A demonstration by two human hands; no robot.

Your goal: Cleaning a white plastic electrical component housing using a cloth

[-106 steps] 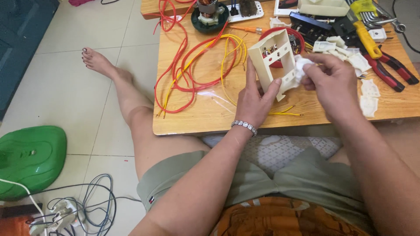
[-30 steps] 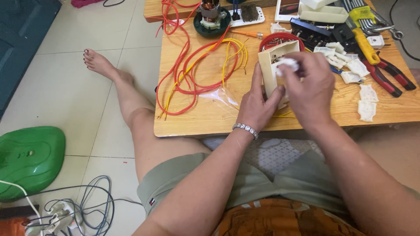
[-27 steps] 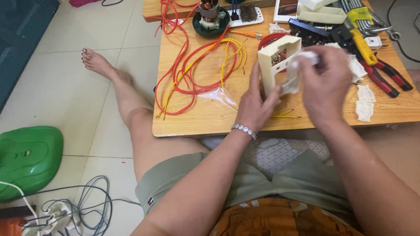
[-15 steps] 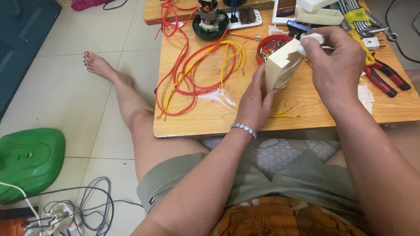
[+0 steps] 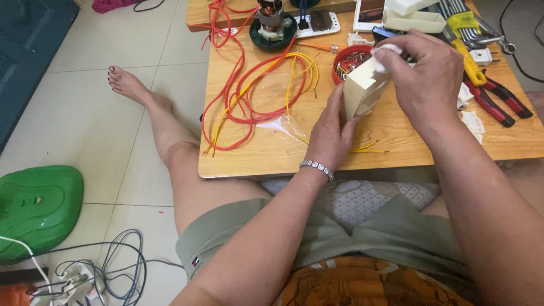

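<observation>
Presently the left hand (image 5: 334,133) grips the cream plastic housing (image 5: 362,90) upright above the wooden table (image 5: 396,141), just right of the red wires (image 5: 243,96); right hand (image 5: 425,73) pinches a white cloth (image 5: 385,54) on its top edge; best wiped with the base braced firmly.

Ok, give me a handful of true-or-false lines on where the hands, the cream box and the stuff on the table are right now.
1. The left hand grips the cream plastic box from below. True.
2. The right hand rests flat on the table. False: it is raised at the box's top, pinching a white wad.
3. Red and yellow wires lie looped on the table. True.
4. The red-handled pliers are in the left hand. False: they lie on the table, by the right hand.
5. A green plastic cover lies on the floor. True.
</observation>
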